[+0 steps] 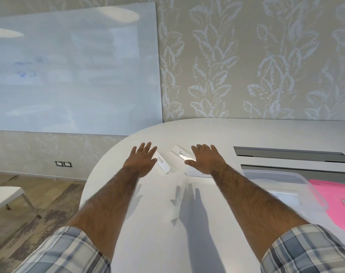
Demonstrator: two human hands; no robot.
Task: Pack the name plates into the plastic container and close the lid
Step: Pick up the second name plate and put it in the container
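Left grip [143, 159]: fingers spread wide, holding nothing, just beside one name plate [163, 163].
Right grip [204, 160]: spread wide, empty, partly over second name plate [182, 153].
Plastic container [276, 173]: on worktop [158, 233] at right, pink lid [337, 203] off, just beside it.

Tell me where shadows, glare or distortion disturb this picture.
Head view: the left hand and right hand throw grey shadows on the table, towards the camera; the whiteboard carries pale oval reflections; the wide lens bends the table edge; the clear name plates nearly vanish against the white top.
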